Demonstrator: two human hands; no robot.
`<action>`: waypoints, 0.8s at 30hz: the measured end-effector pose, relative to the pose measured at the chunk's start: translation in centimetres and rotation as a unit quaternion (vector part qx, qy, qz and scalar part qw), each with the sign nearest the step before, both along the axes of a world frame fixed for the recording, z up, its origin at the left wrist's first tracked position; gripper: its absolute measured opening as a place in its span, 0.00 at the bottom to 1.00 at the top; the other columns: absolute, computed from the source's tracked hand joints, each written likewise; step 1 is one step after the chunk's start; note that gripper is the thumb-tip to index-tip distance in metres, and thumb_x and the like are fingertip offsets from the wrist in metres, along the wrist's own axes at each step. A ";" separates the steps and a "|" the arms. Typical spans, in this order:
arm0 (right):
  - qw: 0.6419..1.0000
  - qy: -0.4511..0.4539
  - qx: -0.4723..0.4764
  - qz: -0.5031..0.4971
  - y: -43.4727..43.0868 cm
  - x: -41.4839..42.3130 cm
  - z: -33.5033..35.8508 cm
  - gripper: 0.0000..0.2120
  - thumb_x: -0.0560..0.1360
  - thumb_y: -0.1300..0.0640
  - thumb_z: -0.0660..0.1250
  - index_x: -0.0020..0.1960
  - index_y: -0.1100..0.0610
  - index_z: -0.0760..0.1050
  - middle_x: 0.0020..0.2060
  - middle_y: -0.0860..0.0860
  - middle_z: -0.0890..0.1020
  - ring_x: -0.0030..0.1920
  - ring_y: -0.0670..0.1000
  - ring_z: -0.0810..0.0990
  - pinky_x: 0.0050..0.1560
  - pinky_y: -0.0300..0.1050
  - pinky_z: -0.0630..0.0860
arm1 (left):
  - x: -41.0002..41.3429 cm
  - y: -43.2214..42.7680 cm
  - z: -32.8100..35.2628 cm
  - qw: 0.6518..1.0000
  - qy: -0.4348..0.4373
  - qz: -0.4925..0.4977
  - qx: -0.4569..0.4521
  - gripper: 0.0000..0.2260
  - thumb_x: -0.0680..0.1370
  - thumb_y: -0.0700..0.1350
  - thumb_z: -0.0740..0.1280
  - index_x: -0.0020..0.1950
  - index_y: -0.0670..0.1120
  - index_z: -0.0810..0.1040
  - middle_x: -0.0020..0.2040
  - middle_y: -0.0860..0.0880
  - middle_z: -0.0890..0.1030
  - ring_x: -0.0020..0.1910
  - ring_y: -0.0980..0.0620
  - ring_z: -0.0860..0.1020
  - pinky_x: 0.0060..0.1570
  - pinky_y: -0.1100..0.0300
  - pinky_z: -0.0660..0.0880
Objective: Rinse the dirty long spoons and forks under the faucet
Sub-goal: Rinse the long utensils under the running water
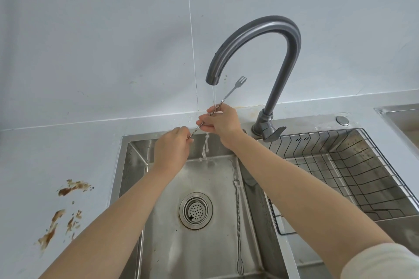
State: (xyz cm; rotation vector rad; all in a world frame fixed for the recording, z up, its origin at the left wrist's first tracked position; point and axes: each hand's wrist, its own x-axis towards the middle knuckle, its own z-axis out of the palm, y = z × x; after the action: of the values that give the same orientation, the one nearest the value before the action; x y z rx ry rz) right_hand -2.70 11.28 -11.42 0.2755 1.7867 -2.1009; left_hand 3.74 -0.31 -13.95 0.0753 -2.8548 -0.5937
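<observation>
Mid-rinse on one long fork (229, 93), held above the sink (136, 165) in the faucet's (272, 27) stream (213, 97). Pinched at the handle end by the left hand (172, 149), gripped mid-shaft by the curled right hand (221, 121), where the water lands. Long axis slanted, tines up and to the right, clear of the stream. Next, probably: sliding the tines under the water. Second long fork (238, 222) lying in the basin, tines nearest the viewer.

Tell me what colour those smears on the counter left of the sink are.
Brown: the smears show best in the head view.
</observation>
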 end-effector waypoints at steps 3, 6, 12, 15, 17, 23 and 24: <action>1.000 -0.001 0.011 -0.022 0.0 -0.4 0.8 0.09 0.80 0.62 0.56 0.40 0.58 0.67 0.32 0.56 0.77 0.26 0.49 0.79 0.30 0.40 0.79 | -0.3 0.4 0.3 1.000 0.005 -0.003 0.003 0.06 0.74 0.38 0.68 0.44 0.35 0.78 0.41 0.37 0.82 0.40 0.38 0.79 0.35 0.54 0.69; 1.000 -0.002 -0.002 -0.029 0.3 -0.6 1.1 0.09 0.81 0.58 0.52 0.44 0.56 0.67 0.32 0.57 0.78 0.29 0.53 0.79 0.32 0.43 0.79 | -0.8 1.1 0.8 1.000 0.020 -0.010 0.008 0.06 0.74 0.38 0.67 0.44 0.34 0.77 0.41 0.37 0.81 0.40 0.39 0.78 0.35 0.56 0.66; 0.999 0.043 -0.026 -0.001 1.2 -0.2 0.6 0.07 0.77 0.69 0.60 0.50 0.58 0.68 0.36 0.56 0.79 0.35 0.50 0.80 0.38 0.38 0.80 | -1.6 2.2 0.9 1.000 0.023 -0.013 0.017 0.07 0.76 0.38 0.65 0.45 0.34 0.77 0.42 0.36 0.81 0.41 0.37 0.79 0.36 0.52 0.71; 0.997 0.056 -0.047 -0.023 1.5 -0.2 0.7 0.10 0.74 0.71 0.64 0.40 0.59 0.67 0.35 0.57 0.79 0.34 0.52 0.80 0.38 0.39 0.81 | -2.1 2.4 0.8 1.000 0.017 -0.012 0.015 0.08 0.77 0.40 0.64 0.47 0.35 0.77 0.44 0.37 0.82 0.43 0.37 0.79 0.38 0.53 0.70; 0.996 0.049 -0.062 -0.039 1.5 -0.3 0.7 0.11 0.75 0.69 0.63 0.38 0.59 0.66 0.34 0.57 0.79 0.32 0.51 0.80 0.37 0.40 0.81 | -2.4 2.6 0.7 1.000 0.020 -0.014 0.015 0.08 0.77 0.40 0.63 0.46 0.35 0.78 0.43 0.37 0.82 0.42 0.36 0.79 0.38 0.52 0.70; 0.997 0.040 -0.049 -0.042 1.4 -0.6 0.6 0.10 0.79 0.63 0.58 0.39 0.59 0.71 0.34 0.55 0.78 0.32 0.49 0.80 0.36 0.37 0.80 | -2.9 3.2 0.4 0.999 0.031 -0.031 0.011 0.09 0.78 0.38 0.62 0.48 0.34 0.78 0.42 0.34 0.83 0.41 0.34 0.80 0.38 0.51 0.71; 0.997 0.044 -0.048 -0.038 1.5 -0.6 0.6 0.09 0.78 0.65 0.59 0.40 0.58 0.72 0.34 0.55 0.78 0.31 0.48 0.81 0.36 0.36 0.80 | -3.0 3.3 0.4 0.999 0.023 -0.032 0.005 0.10 0.79 0.39 0.60 0.50 0.34 0.78 0.43 0.35 0.83 0.42 0.34 0.79 0.38 0.52 0.70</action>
State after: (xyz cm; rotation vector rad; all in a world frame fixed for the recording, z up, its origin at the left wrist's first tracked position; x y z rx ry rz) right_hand -3.34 12.80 -10.85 0.2313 1.7419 -2.2773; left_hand 0.74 2.96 -13.57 -0.0269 -2.8187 -0.6131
